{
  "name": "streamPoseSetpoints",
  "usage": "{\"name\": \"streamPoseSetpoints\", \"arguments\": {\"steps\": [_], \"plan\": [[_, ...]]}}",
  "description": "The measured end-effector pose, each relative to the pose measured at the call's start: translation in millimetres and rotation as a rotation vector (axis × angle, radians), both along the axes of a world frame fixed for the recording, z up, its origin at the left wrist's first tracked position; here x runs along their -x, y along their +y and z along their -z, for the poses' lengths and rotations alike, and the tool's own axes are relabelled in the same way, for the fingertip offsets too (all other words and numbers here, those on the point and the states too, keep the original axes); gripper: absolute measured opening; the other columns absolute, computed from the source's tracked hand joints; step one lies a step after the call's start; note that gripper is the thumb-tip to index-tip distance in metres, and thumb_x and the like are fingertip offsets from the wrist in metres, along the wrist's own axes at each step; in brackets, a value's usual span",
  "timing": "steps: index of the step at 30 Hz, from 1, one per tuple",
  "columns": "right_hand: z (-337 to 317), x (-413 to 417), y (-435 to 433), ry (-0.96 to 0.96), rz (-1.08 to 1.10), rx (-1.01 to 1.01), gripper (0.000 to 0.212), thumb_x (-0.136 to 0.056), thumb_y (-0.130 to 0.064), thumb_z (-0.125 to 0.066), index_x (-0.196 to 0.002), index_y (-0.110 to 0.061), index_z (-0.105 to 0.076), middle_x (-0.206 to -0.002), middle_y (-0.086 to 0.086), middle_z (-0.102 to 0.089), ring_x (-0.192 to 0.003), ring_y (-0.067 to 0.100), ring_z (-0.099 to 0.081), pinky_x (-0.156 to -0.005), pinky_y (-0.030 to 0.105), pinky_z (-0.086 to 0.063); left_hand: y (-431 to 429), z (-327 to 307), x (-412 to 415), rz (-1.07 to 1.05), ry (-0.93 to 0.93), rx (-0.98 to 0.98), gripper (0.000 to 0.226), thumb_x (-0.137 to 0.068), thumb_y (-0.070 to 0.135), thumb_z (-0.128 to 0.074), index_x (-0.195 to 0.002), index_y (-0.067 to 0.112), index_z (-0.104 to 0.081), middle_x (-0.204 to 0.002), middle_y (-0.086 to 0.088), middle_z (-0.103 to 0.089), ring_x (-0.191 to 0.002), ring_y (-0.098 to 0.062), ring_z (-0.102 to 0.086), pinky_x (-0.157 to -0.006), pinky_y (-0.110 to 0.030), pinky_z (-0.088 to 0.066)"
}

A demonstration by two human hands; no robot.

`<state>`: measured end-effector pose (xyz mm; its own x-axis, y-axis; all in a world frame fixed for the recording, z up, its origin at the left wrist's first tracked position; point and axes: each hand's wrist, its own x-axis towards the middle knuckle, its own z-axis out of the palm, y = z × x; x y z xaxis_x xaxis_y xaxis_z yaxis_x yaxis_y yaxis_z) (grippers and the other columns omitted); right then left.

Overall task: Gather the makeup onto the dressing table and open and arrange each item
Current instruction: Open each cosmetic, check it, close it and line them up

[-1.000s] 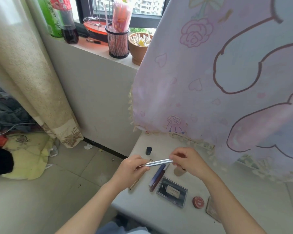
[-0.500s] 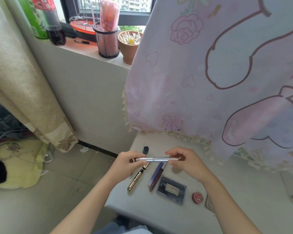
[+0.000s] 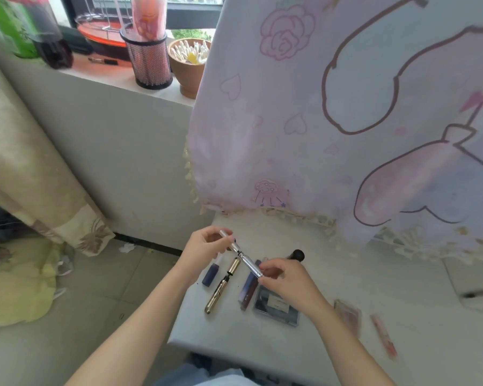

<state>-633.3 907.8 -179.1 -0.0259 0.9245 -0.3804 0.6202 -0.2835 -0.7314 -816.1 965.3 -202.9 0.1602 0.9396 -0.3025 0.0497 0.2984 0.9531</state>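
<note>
Fingers (image 3: 215,233) of left hand (image 3: 204,249), right hand (image 3: 286,281) pinch silver pen's (image 3: 248,262) ends.

Mesh cup (image 3: 150,65) and swab-filled clay pot (image 3: 188,75) on the windowsill (image 3: 109,79), beige curtain (image 3: 25,176) at left

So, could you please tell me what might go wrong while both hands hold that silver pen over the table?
1. The left hand and right hand each pinch an end of the silver pen above the table near its left edge. If it comes apart suddenly, a piece may drop to the floor.
2. The small blue tube and gold tube lie close to that edge, beside the left wrist. A careless move could knock them off.
</note>
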Motion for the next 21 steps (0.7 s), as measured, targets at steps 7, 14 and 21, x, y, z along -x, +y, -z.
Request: {"name": "streamPoseSetpoints", "arguments": {"steps": [7, 14, 21], "plan": [[41, 30, -28, 0.033, 0.284, 0.071, 0.014, -0.077, -0.010, -0.066, -0.091, -0.013, -0.066, -0.078, -0.003, -0.062, -0.074, 0.009, -0.056, -0.059, 0.008, -0.039, 24, 16, -21, 0.203, 0.236, -0.037, 0.022, -0.080, 0.012, -0.067, -0.100, 0.017, -0.059, -0.072, 0.002, -0.052, -0.065, -0.009, -0.049, -0.060, -0.014, -0.040], [78, 71, -44, 0.102, 0.581, 0.185, 0.014, -0.076, -0.007, -0.063, -0.086, -0.015, -0.057, -0.071, -0.007, -0.055, -0.076, 0.016, -0.057, -0.071, 0.024, -0.045, 25, 44, -30, 0.467, 0.484, -0.101, 0.030, -0.088, 0.023, -0.057, -0.116, 0.013, -0.056, -0.101, -0.003, -0.060, -0.083, -0.016, -0.054, -0.070, -0.024, -0.042], [103, 99, -46, 0.031, 0.726, 0.280, 0.018, -0.080, -0.010, -0.059, -0.098, -0.006, -0.063, -0.091, 0.006, -0.064, -0.092, 0.025, -0.062, -0.080, 0.030, -0.047, -15, 76, 18, 0.403, 0.932, -0.474, 0.043, -0.079, 0.033, -0.036, -0.098, 0.008, -0.066, -0.098, -0.010, -0.068, -0.087, -0.035, -0.061, -0.066, -0.038, -0.051]]}}
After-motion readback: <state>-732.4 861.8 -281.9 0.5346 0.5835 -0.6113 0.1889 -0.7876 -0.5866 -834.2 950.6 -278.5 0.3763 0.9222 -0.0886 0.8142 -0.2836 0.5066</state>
